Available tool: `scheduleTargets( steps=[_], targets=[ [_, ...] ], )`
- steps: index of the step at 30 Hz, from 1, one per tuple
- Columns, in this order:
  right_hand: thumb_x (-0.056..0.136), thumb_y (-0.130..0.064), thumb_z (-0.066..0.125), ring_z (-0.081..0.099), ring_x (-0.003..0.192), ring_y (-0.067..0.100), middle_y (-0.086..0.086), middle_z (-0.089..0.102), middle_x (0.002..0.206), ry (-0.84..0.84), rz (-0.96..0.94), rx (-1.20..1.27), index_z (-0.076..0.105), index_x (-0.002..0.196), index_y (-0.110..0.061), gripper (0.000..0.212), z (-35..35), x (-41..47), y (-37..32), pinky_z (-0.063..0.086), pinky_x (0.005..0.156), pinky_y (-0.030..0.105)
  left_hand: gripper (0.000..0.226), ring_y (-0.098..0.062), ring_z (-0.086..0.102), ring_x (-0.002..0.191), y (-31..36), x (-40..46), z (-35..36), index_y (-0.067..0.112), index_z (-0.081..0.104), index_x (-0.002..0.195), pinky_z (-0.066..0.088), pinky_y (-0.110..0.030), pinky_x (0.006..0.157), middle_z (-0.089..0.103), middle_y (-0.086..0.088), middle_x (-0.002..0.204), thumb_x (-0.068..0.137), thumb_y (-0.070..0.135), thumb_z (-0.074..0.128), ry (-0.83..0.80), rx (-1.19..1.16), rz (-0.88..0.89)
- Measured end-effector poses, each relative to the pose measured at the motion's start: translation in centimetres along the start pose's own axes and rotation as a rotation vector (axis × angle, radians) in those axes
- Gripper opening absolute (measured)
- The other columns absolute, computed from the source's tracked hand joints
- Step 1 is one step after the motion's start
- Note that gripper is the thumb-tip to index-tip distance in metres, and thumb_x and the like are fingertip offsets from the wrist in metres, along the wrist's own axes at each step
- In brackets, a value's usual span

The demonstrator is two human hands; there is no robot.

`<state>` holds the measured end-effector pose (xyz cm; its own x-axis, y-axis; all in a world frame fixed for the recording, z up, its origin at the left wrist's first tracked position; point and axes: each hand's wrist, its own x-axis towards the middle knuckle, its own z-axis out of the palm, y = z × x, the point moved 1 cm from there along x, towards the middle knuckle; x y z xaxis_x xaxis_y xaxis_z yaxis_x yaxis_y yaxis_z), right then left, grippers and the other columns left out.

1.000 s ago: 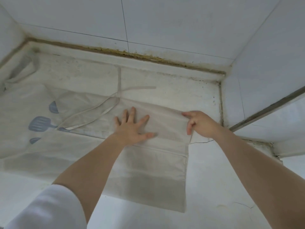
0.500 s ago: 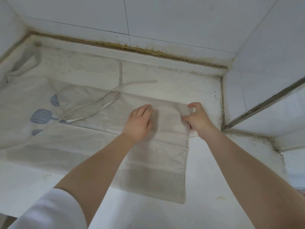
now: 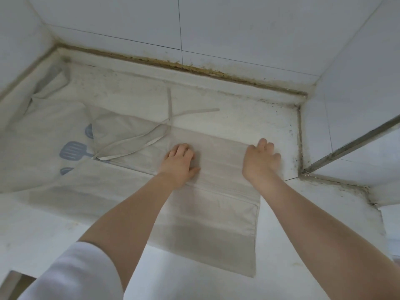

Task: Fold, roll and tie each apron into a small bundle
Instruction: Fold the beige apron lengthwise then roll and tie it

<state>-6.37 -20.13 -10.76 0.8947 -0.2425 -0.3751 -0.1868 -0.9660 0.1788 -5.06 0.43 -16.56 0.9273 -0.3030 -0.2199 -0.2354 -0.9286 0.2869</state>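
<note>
At the bottom left of the frame is my white sleeve; my two bare forearms go from there up to the middle. The apron lies flat on the white bench, folded lengthwise; its near corner is at the lower centre-right, and the cloth runs away to the left of the frame. My left hand rests on the folded cloth in the middle, palm down, fingers a little bent, pressing the fabric and not holding anything; my right hand is at the right end of the fold, lying over the cloth edge, and whether its fingers pinch the edge I cannot tell, because the back of the hand hides them. Left of my left hand the apron strap makes a loop on the cloth; its ends cross on the bench behind. At the left are grey-blue spatula prints. Farther is the tiled wall, with a dirty brown seam along the bench.
</note>
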Motion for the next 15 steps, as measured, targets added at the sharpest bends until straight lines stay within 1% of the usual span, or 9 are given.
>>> scheduleTargets(
  steps=[1,2,4,6,8,10,13,14,15],
  targets=[
    [0.083,-0.011,0.052,0.030,0.125,0.029,0.011,0.028,0.138,0.127,-0.090,0.038,0.042,0.129,-0.011,0.047,-0.2,-0.4,-1.4,0.033,0.098,0.037,0.041,-0.023,0.012,0.142,-0.1,0.2,0.0,0.015,0.041,0.131,0.017,-0.032,0.113,0.020,-0.003,0.151,0.094,0.032,0.048,-0.034,-0.014,0.017],
    [0.084,-0.011,0.051,0.028,0.128,0.030,0.013,0.025,0.143,0.197,-0.219,0.122,0.040,0.130,-0.011,0.047,0.0,-0.6,-2.9,0.031,0.101,0.038,0.041,-0.024,0.012,0.143,-0.3,0.2,-0.2,0.012,0.041,0.133,0.016,-0.029,0.113,0.020,-0.005,0.152,0.095,0.024,0.047,-0.055,-0.038,0.044],
    [0.091,-0.014,0.047,0.019,0.140,0.028,0.013,0.016,0.154,0.154,-0.495,0.287,0.031,0.141,-0.008,0.053,0.4,-1.3,-5.8,0.022,0.111,0.035,0.043,-0.026,0.022,0.141,-0.7,0.3,-0.7,0.005,0.041,0.136,0.016,-0.025,0.111,0.026,-0.010,0.152,0.093,0.007,0.044,-0.074,-0.146,0.110],
    [0.097,-0.026,0.043,0.006,0.146,0.022,0.007,0.005,0.159,0.085,-0.660,0.275,0.008,0.151,-0.010,0.066,1.5,-1.4,-7.6,0.008,0.117,0.033,0.045,-0.030,0.041,0.131,-0.8,0.1,-1.6,0.000,0.041,0.136,0.026,-0.026,0.105,0.041,-0.017,0.143,0.091,-0.001,0.043,-0.095,-0.291,0.113],
    [0.098,-0.041,0.037,-0.003,0.147,0.018,0.004,-0.005,0.160,0.015,-0.614,0.282,-0.008,0.151,-0.015,0.074,2.5,-0.7,-8.7,0.002,0.119,0.034,0.042,-0.031,0.051,0.119,-1.7,0.0,-3.0,0.003,0.047,0.133,0.037,-0.032,0.099,0.051,-0.017,0.133,0.092,0.003,0.041,-0.031,-0.322,0.097],
    [0.097,-0.052,0.028,-0.011,0.146,0.016,0.000,-0.015,0.158,-0.055,-0.510,0.199,-0.011,0.150,-0.020,0.073,3.4,0.2,-8.8,-0.002,0.118,0.036,0.042,-0.032,0.051,0.117,-3.4,-0.1,-3.9,0.007,0.054,0.125,0.041,-0.039,0.097,0.051,-0.015,0.131,0.089,0.015,0.035,0.095,-0.281,0.080],
    [0.094,-0.061,0.020,-0.016,0.145,0.018,-0.003,-0.023,0.156,-0.098,-0.420,0.013,-0.012,0.150,-0.030,0.071,3.5,0.7,-8.2,-0.004,0.118,0.042,0.036,-0.032,0.029,0.136,-7.3,-0.3,-4.4,0.011,0.057,0.123,0.027,-0.038,0.109,0.032,-0.012,0.148,0.090,0.019,0.043,0.088,-0.083,0.016],
    [0.094,-0.061,0.019,-0.015,0.145,0.018,-0.003,-0.023,0.156,-0.098,-0.378,-0.025,-0.012,0.150,-0.032,0.070,3.2,0.8,-8.2,-0.006,0.117,0.046,0.035,-0.032,0.026,0.138,-8.7,-0.5,-4.5,0.011,0.060,0.118,0.025,-0.040,0.109,0.032,-0.012,0.148,0.091,0.024,0.043,0.103,-0.049,-0.002],
    [0.094,-0.061,0.017,-0.014,0.146,0.019,-0.003,-0.022,0.157,-0.089,-0.331,-0.069,-0.012,0.150,-0.032,0.068,2.8,1.1,-8.0,-0.008,0.116,0.048,0.037,-0.034,0.032,0.135,-10.0,-0.8,-4.8,0.010,0.065,0.109,0.029,-0.044,0.106,0.042,-0.014,0.141,0.089,0.030,0.041,0.158,-0.019,0.002]
  ],
)
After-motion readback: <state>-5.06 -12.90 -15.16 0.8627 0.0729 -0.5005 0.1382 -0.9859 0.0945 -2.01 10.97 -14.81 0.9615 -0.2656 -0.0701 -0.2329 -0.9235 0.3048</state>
